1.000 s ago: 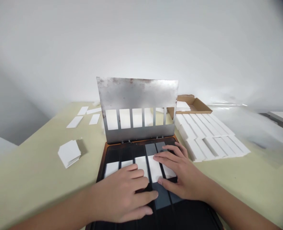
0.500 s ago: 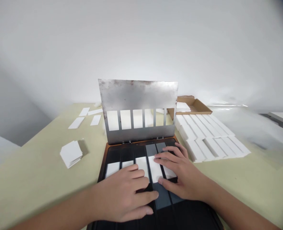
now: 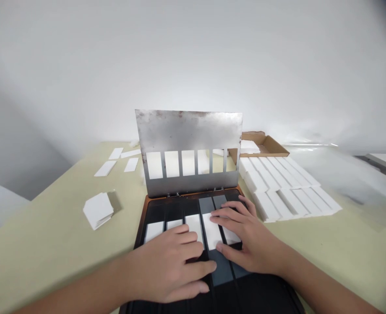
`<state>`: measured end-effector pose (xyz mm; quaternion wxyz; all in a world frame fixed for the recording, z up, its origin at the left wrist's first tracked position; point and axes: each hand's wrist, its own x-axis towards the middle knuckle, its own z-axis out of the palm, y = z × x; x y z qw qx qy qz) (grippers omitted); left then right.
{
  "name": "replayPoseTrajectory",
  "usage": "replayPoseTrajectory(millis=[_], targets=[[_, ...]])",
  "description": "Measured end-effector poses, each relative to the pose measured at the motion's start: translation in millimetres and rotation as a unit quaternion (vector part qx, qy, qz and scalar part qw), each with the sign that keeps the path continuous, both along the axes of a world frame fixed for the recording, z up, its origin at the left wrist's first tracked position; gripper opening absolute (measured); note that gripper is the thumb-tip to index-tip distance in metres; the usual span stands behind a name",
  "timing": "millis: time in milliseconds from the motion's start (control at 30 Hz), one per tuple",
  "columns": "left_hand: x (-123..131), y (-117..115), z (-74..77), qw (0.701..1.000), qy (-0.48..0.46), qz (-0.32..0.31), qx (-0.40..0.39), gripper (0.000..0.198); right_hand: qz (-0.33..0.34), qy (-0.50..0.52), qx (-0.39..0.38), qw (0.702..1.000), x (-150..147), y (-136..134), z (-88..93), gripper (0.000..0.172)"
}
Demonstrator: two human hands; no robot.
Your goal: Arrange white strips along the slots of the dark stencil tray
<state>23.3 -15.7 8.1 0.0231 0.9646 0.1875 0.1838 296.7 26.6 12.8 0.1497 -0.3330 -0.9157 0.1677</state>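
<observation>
A black slotted tray (image 3: 157,208) with a brown rim lies before me on a pale green table (image 3: 49,244). Its metal lid (image 3: 188,131), with a row of rectangular windows, stands upright at the far edge. Several white strips (image 3: 194,224) lie in the tray's channels. My left hand (image 3: 167,268) rests flat on the strips at the tray's left and middle, fingers stretched out. My right hand (image 3: 248,237) lies flat over the strips at the right, fingers spread, thumb near my left fingertips. Neither hand grips anything.
Rows of white strips (image 3: 284,187) lie stacked to the right of the tray, with an open cardboard box (image 3: 265,144) behind them. A small stack of white cards (image 3: 98,210) sits at the left, and loose white pieces (image 3: 116,161) lie farther back.
Both hands stay in place on the strips. Only the view has shifted slightly.
</observation>
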Motion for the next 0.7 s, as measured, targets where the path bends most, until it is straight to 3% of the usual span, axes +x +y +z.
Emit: replayPoseTrajectory(millis=[700], targets=[[1.0, -0.5, 0.8, 1.000, 0.013, 0.007, 0.015, 0.027, 0.002, 0.000, -0.004, 1.000, -0.2, 0.6, 0.5, 0.047]])
